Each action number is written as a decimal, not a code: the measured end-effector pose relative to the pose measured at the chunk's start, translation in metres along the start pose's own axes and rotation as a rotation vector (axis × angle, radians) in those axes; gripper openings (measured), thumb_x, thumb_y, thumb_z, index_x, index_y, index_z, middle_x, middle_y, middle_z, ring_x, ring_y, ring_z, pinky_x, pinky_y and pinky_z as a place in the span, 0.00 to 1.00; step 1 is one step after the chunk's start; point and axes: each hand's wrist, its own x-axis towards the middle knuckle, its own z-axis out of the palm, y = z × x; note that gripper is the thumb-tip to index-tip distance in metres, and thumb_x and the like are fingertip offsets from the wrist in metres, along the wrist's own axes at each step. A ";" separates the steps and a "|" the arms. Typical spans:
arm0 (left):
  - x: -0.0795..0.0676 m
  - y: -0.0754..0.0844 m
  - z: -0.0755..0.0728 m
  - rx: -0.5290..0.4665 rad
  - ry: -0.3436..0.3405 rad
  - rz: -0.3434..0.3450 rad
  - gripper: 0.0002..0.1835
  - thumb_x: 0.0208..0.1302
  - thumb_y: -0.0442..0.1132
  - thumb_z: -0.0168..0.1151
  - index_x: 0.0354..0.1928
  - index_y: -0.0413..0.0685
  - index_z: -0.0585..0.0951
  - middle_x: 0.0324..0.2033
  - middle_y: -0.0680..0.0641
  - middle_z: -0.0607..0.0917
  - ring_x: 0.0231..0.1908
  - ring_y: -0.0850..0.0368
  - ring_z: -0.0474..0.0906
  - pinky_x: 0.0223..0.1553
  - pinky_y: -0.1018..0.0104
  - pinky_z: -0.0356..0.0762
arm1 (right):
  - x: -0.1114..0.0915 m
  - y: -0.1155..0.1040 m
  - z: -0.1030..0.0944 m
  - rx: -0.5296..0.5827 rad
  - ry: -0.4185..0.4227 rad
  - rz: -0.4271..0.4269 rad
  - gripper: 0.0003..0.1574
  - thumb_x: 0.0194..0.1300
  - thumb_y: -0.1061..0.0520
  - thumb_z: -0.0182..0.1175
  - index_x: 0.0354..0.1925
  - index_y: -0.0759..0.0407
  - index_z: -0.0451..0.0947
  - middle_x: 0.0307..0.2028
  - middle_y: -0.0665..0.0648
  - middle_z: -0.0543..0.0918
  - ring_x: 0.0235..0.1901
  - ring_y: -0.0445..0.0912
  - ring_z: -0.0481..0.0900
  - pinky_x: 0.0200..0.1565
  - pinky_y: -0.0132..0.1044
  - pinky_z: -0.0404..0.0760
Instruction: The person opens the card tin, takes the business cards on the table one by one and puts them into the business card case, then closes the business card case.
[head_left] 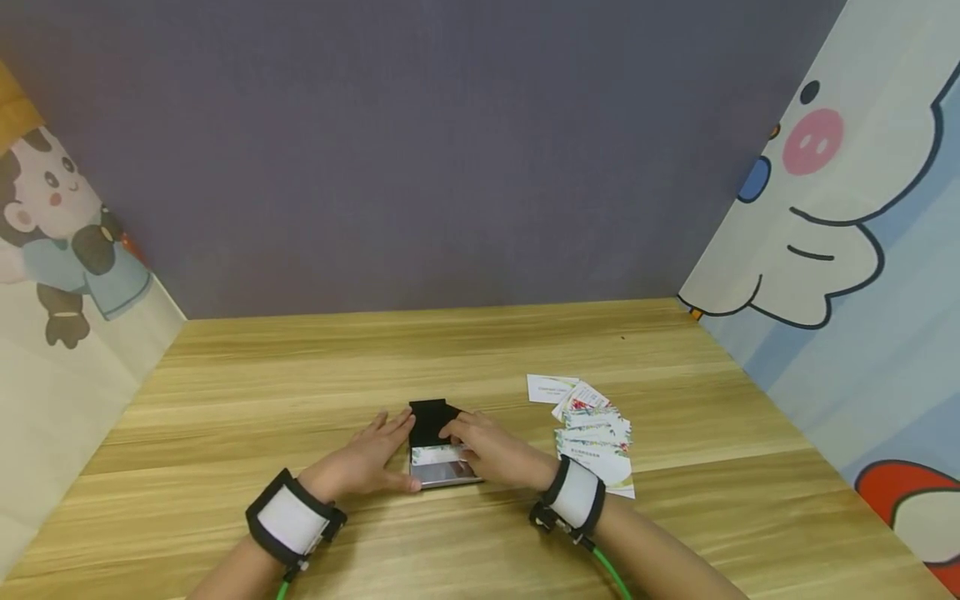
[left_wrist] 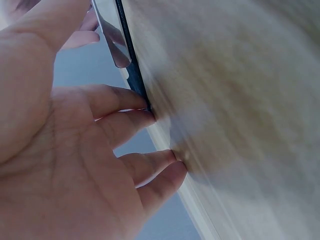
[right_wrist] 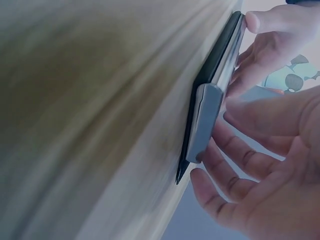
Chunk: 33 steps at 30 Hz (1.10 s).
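1. With the case as the dial's centre and 12 at the tabletop's (head_left: 345, 354) far edge, the card case (head_left: 447, 475) lies open and flat between both hands.
2. Its black flap (head_left: 429, 422) extends towards 12; its shiny metal part faces 6, with a floral-printed card (head_left: 433, 455) lying across its upper portion.
3. At 9 o'clock, the left hand (head_left: 366, 458) is spread, fingers nearly straight, gripping nothing; its fingertips touch the case's side and its thumb rests at the 7 o'clock corner.
4. At 3 o'clock, the right hand (head_left: 495, 450) is loosely bent over the case's side, thumb apart from the fingers, touching the case without a visible grip.
5. Farther out at 3 o'clock, printed cards (head_left: 595, 454) lie overlapping in a fan, its uppermost white card (head_left: 550, 388) towards 11.
6. Strapped wristbands sit at 8 (head_left: 292, 518) and 4 (head_left: 576, 497).
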 end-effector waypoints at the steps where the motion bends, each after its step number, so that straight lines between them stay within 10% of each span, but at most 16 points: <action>1: 0.000 0.000 0.000 -0.001 -0.001 0.000 0.51 0.49 0.58 0.63 0.66 0.33 0.54 0.69 0.35 0.51 0.64 0.28 0.40 0.61 0.29 0.46 | -0.001 0.000 -0.001 0.008 0.003 0.000 0.21 0.54 0.69 0.58 0.48 0.61 0.73 0.42 0.56 0.79 0.42 0.45 0.74 0.47 0.40 0.78; 15: -0.001 0.000 0.001 0.009 0.006 -0.001 0.52 0.47 0.59 0.63 0.67 0.34 0.54 0.69 0.35 0.51 0.64 0.28 0.40 0.59 0.26 0.44 | -0.050 0.026 -0.027 0.055 0.136 0.040 0.24 0.53 0.70 0.58 0.51 0.66 0.70 0.43 0.62 0.78 0.45 0.52 0.74 0.45 0.49 0.79; 33: -0.002 0.001 0.002 0.012 -0.003 0.005 0.52 0.49 0.59 0.62 0.67 0.34 0.53 0.69 0.35 0.50 0.64 0.28 0.40 0.61 0.28 0.45 | -0.108 0.059 -0.039 0.022 0.104 0.194 0.24 0.50 0.65 0.64 0.47 0.68 0.73 0.44 0.64 0.79 0.46 0.57 0.74 0.47 0.55 0.78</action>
